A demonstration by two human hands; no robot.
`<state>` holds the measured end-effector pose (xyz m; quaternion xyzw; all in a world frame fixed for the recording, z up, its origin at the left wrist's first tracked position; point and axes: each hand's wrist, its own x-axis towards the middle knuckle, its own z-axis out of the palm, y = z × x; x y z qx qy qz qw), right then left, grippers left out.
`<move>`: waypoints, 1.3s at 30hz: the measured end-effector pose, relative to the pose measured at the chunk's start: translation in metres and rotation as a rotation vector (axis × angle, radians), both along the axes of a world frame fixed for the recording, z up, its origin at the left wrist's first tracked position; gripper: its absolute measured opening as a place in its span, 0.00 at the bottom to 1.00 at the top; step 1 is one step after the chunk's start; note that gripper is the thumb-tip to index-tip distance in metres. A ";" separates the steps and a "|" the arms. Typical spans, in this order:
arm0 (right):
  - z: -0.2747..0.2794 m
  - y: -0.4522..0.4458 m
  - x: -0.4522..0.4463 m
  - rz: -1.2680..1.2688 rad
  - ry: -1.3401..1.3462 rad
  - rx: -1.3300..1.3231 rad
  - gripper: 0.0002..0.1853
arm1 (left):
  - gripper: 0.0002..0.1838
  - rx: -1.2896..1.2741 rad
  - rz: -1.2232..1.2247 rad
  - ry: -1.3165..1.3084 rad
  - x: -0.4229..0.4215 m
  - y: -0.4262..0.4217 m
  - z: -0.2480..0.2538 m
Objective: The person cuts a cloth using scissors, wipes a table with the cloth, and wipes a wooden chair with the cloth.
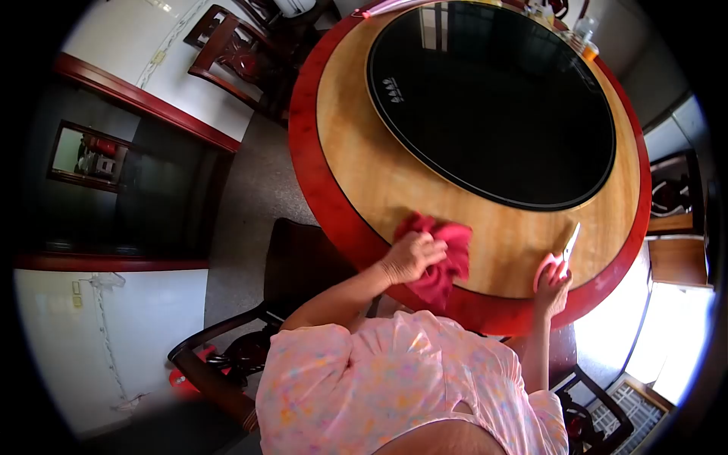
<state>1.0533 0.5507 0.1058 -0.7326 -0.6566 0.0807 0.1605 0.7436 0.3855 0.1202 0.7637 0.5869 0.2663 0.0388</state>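
Note:
My left hand [414, 258] is closed on a crumpled dark red cloth [455, 262] at the near edge of the round wooden table [485, 220]. Part of the cloth lies over the table's red rim, and the hand hides some of it. Farther right, my right hand [554, 296] grips a pair of scissors [572, 241] by their pink handles. Their pale blades point up and away from me, above the wood.
A large black glass turntable [493, 106] covers the table's middle. At the far right edge stand a clear bottle [585, 29] and an orange-topped container [590, 51]. Dark wooden chairs [239, 57] stand around, one armchair [220, 341] close at my left.

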 end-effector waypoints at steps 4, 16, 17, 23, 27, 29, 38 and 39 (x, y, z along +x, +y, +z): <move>-0.008 0.002 -0.005 -0.024 -0.067 -0.006 0.31 | 0.11 0.084 0.308 0.063 -0.104 0.031 -0.012; 0.004 -0.007 -0.035 0.133 -0.173 -0.032 0.23 | 0.06 0.245 0.732 0.190 -0.310 0.136 -0.032; 0.006 -0.006 -0.036 0.108 -0.155 -0.086 0.25 | 0.04 0.263 0.814 0.215 -0.325 0.129 -0.025; -0.008 -0.002 -0.026 0.125 -0.219 -0.059 0.26 | 0.12 0.004 0.969 0.284 -0.373 0.017 -0.027; 0.005 -0.006 -0.040 0.077 -0.198 -0.090 0.26 | 0.14 0.053 0.953 0.344 -0.283 -0.028 -0.024; 0.001 -0.003 -0.036 0.090 -0.179 -0.090 0.26 | 0.14 0.025 0.932 0.262 -0.228 -0.042 -0.021; 0.034 0.004 -0.025 0.441 -0.007 -0.143 0.30 | 0.15 -0.018 0.900 0.115 0.011 -0.074 -0.008; 0.039 0.006 -0.022 0.465 0.016 -0.188 0.29 | 0.16 -0.018 0.885 0.088 0.037 -0.072 -0.010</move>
